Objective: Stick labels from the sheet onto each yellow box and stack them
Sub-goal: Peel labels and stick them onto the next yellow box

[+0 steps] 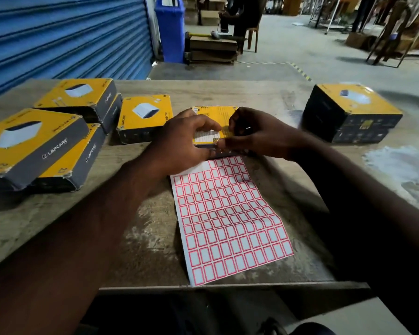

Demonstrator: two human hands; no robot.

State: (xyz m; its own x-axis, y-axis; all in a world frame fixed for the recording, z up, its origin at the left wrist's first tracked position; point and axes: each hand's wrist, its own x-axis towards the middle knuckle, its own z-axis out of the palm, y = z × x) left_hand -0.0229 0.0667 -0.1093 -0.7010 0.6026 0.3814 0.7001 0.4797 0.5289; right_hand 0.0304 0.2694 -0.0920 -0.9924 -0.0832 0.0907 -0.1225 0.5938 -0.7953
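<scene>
Mid-tabletop, just past the far edge of the label sheet (228,213), left hand (186,139) is gripping the yellow box (213,112) while right hand (254,134) is bunching fingertips on its top, likely sticking a label too small to see; next is calling for lifting it onto the stack (351,112) at the far right corner.

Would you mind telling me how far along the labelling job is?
Done, apparently: the stack on the right. In hand: the left hand holds the middle box while the right hand works on its top. Left: about five boxes piled loosely on the left; the sheet looks nearly full.
</scene>
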